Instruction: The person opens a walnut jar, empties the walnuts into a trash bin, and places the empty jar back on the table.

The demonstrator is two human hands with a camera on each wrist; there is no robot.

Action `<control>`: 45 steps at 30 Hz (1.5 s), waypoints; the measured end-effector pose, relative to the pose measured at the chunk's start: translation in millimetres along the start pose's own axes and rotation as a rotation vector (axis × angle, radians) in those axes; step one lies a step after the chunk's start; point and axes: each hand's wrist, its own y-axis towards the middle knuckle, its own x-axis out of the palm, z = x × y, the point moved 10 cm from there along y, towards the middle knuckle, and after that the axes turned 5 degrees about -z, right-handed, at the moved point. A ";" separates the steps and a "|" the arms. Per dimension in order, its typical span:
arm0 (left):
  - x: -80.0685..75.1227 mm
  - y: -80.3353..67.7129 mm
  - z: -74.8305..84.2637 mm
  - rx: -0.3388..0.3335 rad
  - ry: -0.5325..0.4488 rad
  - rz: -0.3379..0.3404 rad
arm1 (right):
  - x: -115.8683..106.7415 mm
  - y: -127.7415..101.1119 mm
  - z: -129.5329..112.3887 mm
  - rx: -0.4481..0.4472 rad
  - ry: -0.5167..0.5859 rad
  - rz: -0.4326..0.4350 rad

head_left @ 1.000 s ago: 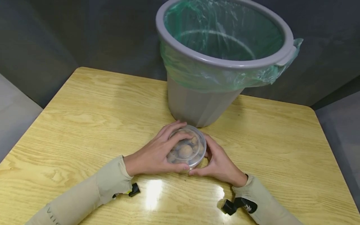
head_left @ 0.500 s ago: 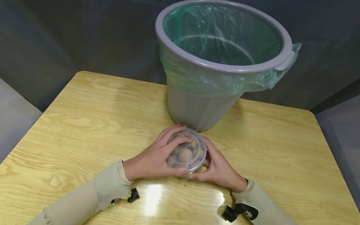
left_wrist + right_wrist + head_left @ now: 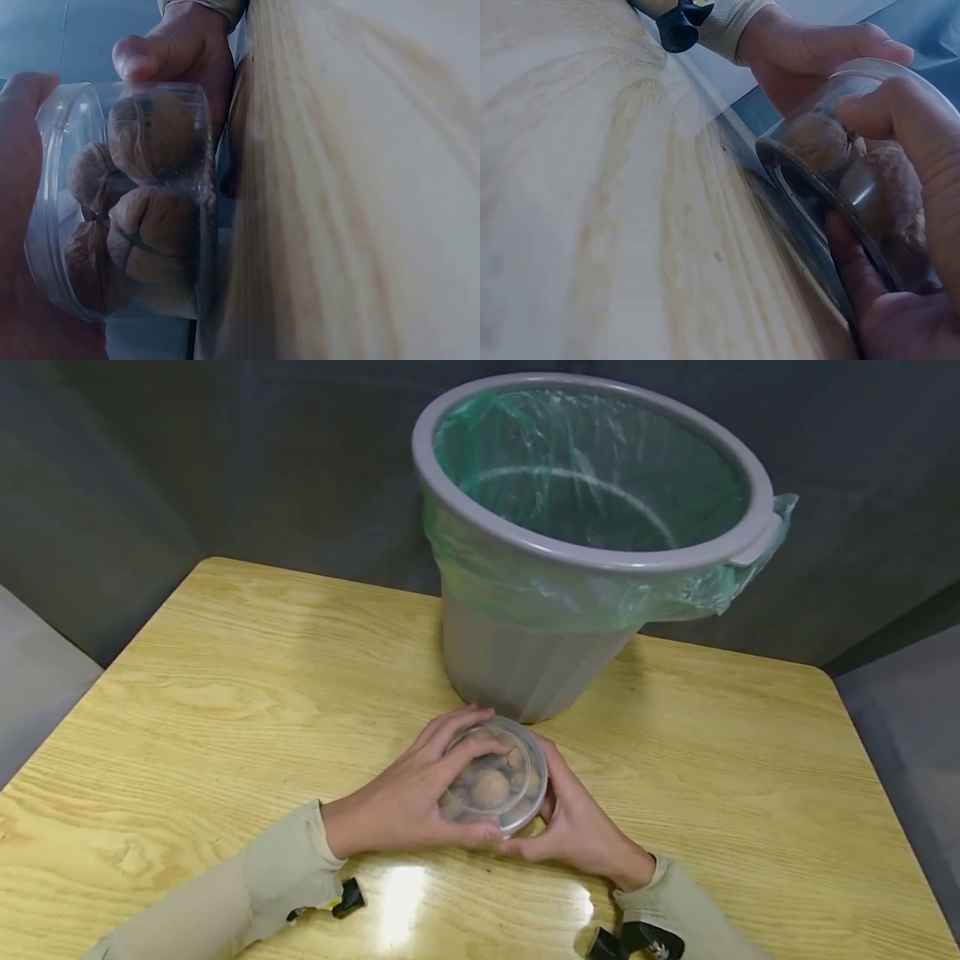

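Two hands hold one clear lidded container (image 3: 493, 777) of walnuts (image 3: 489, 787) on the wooden table (image 3: 225, 693): the left hand (image 3: 408, 793) curls over it from nine o'clock, the right hand (image 3: 577, 827) cups it from four o'clock. Beyond, at twelve o'clock, just behind the container, stands a grey bin (image 3: 525, 668) with a green liner (image 3: 592, 468).

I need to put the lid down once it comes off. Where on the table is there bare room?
Bare wood lies left of the left hand out to the table edge, and right of the right hand beside the bin. It is crowded in the middle, where both hands grip the walnut tub just in front of the bin.
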 end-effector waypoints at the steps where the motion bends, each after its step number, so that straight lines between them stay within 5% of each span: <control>1: 0.0 -0.2 0.5 0.003 0.002 -0.001 | 0.4 0.1 -0.2 -0.005 0.003 -0.001; 19: -1.9 1.0 0.9 0.021 0.026 -0.031 | -5.7 5.3 1.3 0.041 -0.191 0.070; 45: 5.9 4.6 5.7 0.014 0.020 -0.069 | -11.3 -3.3 3.5 0.083 -0.268 0.089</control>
